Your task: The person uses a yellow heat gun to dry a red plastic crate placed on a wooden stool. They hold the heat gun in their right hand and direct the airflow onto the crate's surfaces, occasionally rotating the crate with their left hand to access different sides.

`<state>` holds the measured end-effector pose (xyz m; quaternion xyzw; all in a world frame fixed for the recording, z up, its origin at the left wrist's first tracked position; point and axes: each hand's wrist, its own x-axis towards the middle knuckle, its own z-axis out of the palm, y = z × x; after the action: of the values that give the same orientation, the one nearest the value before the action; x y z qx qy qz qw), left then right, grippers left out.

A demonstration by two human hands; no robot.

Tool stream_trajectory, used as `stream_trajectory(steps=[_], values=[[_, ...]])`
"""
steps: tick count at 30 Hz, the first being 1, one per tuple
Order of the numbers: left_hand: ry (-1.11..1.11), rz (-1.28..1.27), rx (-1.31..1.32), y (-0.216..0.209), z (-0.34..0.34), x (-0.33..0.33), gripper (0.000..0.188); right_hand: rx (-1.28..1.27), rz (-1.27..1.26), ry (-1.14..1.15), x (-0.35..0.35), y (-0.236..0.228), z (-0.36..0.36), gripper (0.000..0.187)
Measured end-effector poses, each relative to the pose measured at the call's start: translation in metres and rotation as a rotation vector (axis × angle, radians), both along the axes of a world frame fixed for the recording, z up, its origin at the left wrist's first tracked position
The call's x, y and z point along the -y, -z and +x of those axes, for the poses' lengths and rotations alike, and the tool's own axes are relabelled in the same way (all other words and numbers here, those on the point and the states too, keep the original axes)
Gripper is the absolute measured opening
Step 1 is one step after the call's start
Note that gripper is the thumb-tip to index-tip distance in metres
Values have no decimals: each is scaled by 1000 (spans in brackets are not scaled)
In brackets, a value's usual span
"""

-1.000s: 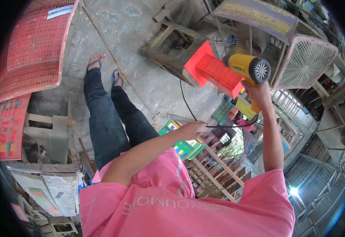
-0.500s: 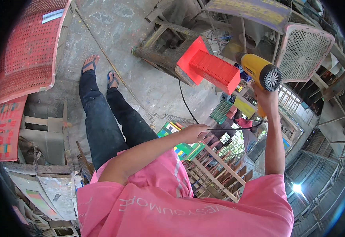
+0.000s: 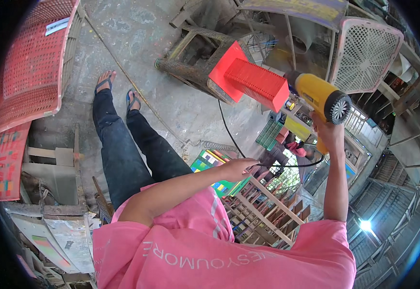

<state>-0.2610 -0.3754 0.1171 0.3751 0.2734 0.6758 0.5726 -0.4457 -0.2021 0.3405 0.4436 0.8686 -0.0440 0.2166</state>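
My right hand point(image 3: 329, 132) grips the handle of a yellow heat gun point(image 3: 313, 91), raised at the right. Its dark nozzle points left, beside the end of a tall red block point(image 3: 257, 83) with rows of small marks along its sides. That block stands on a flat red square sheet point(image 3: 221, 79) on top of a worn stool point(image 3: 183, 67). My left hand point(image 3: 239, 169) is closed around the black power cord point(image 3: 292, 166), which runs from the floor past my fingers to the gun's handle.
A red plastic crate point(image 3: 37, 62) is at the far left, a whitish basket point(image 3: 366, 55) at the upper right. A thin pole point(image 3: 128, 74) lies across the concrete floor. Beyond my left hand stand wooden racks point(image 3: 263, 212) and colourful boards point(image 3: 210, 161).
The heat gun has shifted slightly right and down in view, its nozzle now beside the block's end. My left hand, on the cord, sits a little lower. The whole view has shifted slightly.
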Motion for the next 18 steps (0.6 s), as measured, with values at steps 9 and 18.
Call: stream_trajectory(steps=[9,18], values=[[22,43,-30,-4,6,4,52,265,-255,203,15,-23,15,20],[172,-65,-169,14,-30,36,45,-308,53,180,42,-11,80,22]])
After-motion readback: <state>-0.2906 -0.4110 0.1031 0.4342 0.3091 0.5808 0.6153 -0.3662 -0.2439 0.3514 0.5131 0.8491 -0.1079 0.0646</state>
